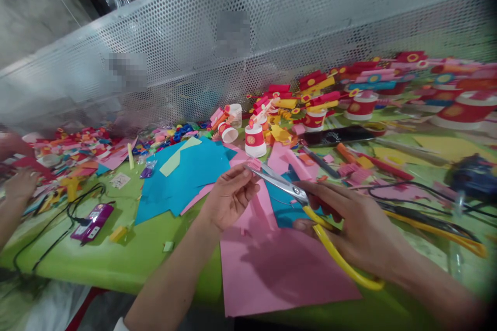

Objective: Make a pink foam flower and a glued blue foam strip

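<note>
My right hand (357,222) grips a pair of scissors (285,186) by its yellow handles, with the silver blades pointing left and slightly parted. At the blade tips, my left hand (229,196) has thumb and fingers pinched together. What it pinches is too small to make out; a bit of pink shows beside the tips. Below both hands lies a large sheet of pink paper (287,274), reaching the table's front edge. Blue paper (174,181) lies to the left, with a pale green strip (180,155) on top. Just beyond the blades stands a white cup with a red band (255,139).
Several decorated cups (361,106) stand along the perforated metal panel (295,5). A dark phone (337,135), a yellow-edged cutter (435,225) and cables lie right. At left are a purple power strip (93,222), paper scraps and another person's hand (21,186).
</note>
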`<state>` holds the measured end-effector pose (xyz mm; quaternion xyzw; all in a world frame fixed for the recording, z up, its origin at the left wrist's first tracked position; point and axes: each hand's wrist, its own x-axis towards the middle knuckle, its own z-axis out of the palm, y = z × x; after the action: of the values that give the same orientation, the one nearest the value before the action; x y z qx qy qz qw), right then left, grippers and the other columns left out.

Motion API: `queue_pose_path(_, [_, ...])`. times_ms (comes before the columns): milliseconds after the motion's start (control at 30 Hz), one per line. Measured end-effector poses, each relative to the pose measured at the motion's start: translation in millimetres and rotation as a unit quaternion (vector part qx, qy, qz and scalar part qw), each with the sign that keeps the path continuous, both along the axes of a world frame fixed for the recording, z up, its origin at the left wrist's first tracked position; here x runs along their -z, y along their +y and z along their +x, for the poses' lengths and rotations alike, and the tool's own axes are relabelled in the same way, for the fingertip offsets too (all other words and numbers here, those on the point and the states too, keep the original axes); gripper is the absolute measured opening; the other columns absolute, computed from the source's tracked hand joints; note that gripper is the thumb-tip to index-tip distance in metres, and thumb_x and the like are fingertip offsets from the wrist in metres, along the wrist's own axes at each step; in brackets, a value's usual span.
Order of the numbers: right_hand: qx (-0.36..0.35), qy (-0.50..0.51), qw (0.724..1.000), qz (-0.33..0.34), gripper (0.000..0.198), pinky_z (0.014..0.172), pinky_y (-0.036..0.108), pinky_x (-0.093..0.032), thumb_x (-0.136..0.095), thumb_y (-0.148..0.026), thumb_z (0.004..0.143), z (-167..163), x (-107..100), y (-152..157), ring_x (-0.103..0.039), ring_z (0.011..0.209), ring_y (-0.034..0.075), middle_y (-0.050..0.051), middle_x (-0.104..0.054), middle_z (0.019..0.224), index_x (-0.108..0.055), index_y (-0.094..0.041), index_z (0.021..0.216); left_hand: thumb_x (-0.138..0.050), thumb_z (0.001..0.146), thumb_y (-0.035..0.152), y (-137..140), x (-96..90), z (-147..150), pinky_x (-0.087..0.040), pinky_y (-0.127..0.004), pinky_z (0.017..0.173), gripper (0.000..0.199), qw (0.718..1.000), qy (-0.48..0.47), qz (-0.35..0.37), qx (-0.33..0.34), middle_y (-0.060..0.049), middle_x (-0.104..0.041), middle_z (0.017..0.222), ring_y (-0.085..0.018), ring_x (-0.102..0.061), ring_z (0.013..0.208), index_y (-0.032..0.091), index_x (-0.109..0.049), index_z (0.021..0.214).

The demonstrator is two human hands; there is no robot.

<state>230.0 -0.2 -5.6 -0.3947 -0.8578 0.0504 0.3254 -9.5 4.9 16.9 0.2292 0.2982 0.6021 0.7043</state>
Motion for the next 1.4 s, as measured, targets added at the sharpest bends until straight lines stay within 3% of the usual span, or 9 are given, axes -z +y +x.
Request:
queue_pose_path(233, [-0.009, 0.015, 1.000, -0.013, 0.055, 0.053, 0.033, -0.050, -0.067, -0.054, 0.089, 0.4, -1.4, -2.0, -0.069, 0.073, 0.024, 0.010, -0.070, 0.089, -0.064, -0.015, 0.127, -0.091, 0.066, 0.017, -2.1, 1.6, 2.0, -0.062, -0.018, 0.069, 0.023, 0.997, 0.056, 0.059, -0.014, 0.001, -0.077, 0.077, -0.009, -0.072, 0.069, 0.016, -0.080, 0.086])
queue_pose_path(433, [-0.007, 0.029, 0.999, -0.026, 0.057, 0.051, 0.032, -0.050, -0.068, -0.055, 0.088, 0.7, 0.2, -1.1, -0.069, 0.073, 0.024, 0.011, -0.071, 0.091, -0.065, -0.014, 0.127, -0.091, 0.067, 0.018, -3.7, 2.3, 4.3, -0.062, -0.020, 0.070, 0.019, 0.994, 0.084, 0.065, -0.011, 0.000, -0.076, 0.076, -0.011, -0.072, 0.073, 0.016, -0.079, 0.082])
queue_pose_path(967, [-0.018, 0.029, 0.999, 0.014, 0.054, 0.057, 0.032, -0.054, -0.071, -0.051, 0.088, 3.7, 4.7, -1.1, -0.066, 0.066, 0.020, 0.009, -0.072, 0.090, -0.065, -0.015, 0.127, -0.092, 0.066, 0.019, -5.4, 1.8, 6.2, -0.061, -0.020, 0.071, 0.018, 0.995, 0.072, 0.073, -0.009, 0.002, -0.075, 0.075, -0.009, -0.070, 0.070, 0.018, -0.079, 0.079])
queue_pose_path(1400, [-0.024, 0.052, 0.998, 0.008, 0.057, 0.048, 0.029, -0.047, -0.069, -0.054, 0.089, 1.6, 3.0, -1.8, -0.059, 0.054, 0.017, 0.009, -0.071, 0.082, -0.068, -0.012, 0.128, -0.094, 0.063, 0.021, -5.8, -0.9, 7.0, -0.061, -0.022, 0.069, 0.022, 0.994, 0.078, 0.069, -0.020, 0.002, -0.076, 0.074, -0.011, -0.072, 0.069, 0.020, -0.079, 0.079])
